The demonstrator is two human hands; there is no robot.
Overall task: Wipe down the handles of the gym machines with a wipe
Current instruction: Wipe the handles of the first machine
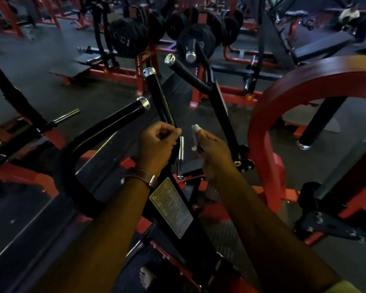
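The right hand [212,153] pinches a small white wipe [195,136] between thumb and fingers, bunched up so a pad pokes out ready to rub. The left hand [156,143] hovers just beside it, fingers curled with thumb meeting fingertips – whether it holds a corner of the wipe I cannot tell. Both sit between the machine's black handles: the curved handle [106,132] at left, the straight handle [154,89] ahead and the angled handle [186,72] beyond – probably regathering the wipe before the next handle
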